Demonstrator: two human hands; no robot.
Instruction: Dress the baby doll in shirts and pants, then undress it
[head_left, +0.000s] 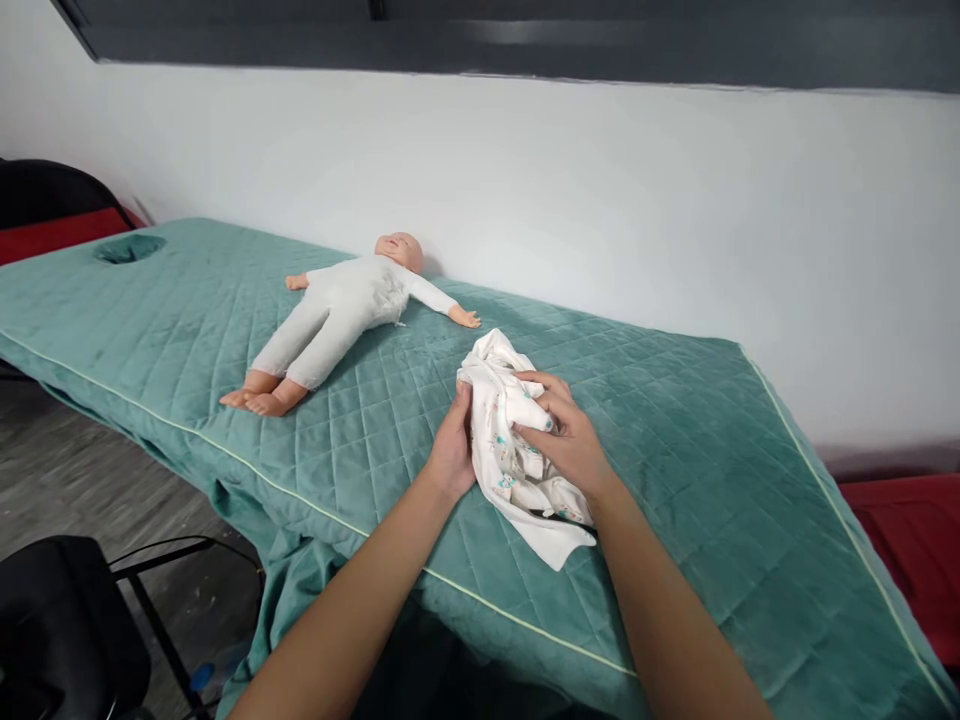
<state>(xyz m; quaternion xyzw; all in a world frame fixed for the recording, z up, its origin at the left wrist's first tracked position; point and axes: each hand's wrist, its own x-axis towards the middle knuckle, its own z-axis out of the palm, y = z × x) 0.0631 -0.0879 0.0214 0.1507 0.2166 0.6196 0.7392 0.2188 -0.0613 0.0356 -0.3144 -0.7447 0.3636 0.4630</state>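
Note:
A crumpled white cloth (pixel 499 455) with a small coloured print is bunched between my hands over the green quilted bed cover (pixel 675 430). My left hand (pixel 453 445) grips its left edge, the thumb on top and the other fingers hidden behind the fabric. On the cloth's right side, my right hand (pixel 566 435) has its fingers bent over the folds, holding them. A baby doll (pixel 341 300) in a white body suit lies on its back to the left, head toward the wall, arms spread, one hand near the cloth's top.
Behind the bed stands a white wall (pixel 600 200) with a dark panel above. A black chair (pixel 67 620) is at the lower left. Red objects show at the right edge (pixel 911 540) and far left. The cover has a round hole (pixel 130 248).

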